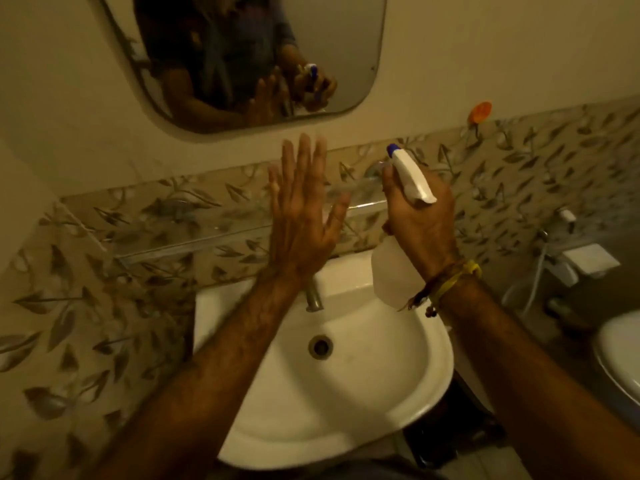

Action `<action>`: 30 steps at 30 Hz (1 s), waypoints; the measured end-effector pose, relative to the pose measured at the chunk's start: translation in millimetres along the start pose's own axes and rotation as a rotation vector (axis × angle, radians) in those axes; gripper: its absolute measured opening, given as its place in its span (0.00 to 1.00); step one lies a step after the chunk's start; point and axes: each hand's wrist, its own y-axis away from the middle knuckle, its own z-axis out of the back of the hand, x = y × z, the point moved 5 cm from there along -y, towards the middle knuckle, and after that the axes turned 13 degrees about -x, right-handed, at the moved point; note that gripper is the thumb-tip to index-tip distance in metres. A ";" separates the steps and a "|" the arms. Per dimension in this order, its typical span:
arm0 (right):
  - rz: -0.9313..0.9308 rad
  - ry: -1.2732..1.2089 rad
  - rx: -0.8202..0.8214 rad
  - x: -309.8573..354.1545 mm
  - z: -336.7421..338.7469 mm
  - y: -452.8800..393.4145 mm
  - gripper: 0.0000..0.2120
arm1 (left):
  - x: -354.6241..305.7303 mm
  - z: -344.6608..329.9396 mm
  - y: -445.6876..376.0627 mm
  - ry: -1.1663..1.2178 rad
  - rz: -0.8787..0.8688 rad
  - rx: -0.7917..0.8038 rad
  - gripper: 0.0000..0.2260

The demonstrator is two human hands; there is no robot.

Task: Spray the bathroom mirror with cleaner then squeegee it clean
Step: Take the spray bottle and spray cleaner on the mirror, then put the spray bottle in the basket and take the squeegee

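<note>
Spray bottle (394, 271): we see a translucent body, white trigger head, blue nozzle tip; upright, tilted slightly, nozzle aimed up at the wall.
Hold: our right grip (420, 220) closes around its neck.
Mirror (242, 57): rounded corners, wall-mounted, above and left of that grip.

Mirror (339, 46) top cut off by the frame, spray bottle (391, 271) neck hidden under right hand (420, 220), toilet (620, 355) cropped at right edge

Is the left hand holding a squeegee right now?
No, the left hand is empty, fingers spread flat, while the right hand grips the spray bottle.
</note>
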 end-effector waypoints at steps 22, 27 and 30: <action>-0.602 0.321 -0.158 -296.9 233.5 84.6 0.04 | -117.7 -286.7 261.6 -0.196 0.435 1.178 0.41; -0.669 0.412 -0.040 -352.7 224.5 84.6 0.07 | -126.2 -296.7 277.9 -0.326 0.467 1.036 0.46; -0.732 0.434 0.065 -383.1 203.8 83.4 0.15 | -125.9 -297.3 278.8 -0.394 0.414 0.976 0.43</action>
